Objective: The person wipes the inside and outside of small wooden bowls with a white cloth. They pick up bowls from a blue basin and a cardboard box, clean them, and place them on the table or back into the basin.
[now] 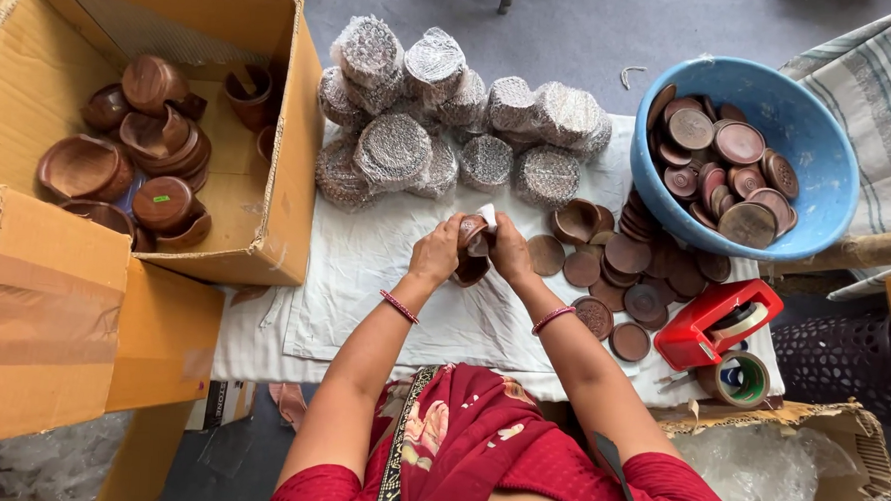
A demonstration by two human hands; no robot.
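Both hands, left hand [437, 252] and right hand [509, 248], pinch brown wooden cup [472, 250] over white cloth [365, 267], lids [615, 263] beside.

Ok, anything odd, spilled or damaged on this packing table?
Nothing damaged. The wooden bowls lie jumbled at odd angles in the cardboard box, and loose wooden lids sprawl beside the blue basin.

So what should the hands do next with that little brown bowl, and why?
Probably keep pulling the white wrap around the brown bowl. Both the left hand and right hand grip it, it looks only partly covered, and the wrapped bundles behind are fully covered.
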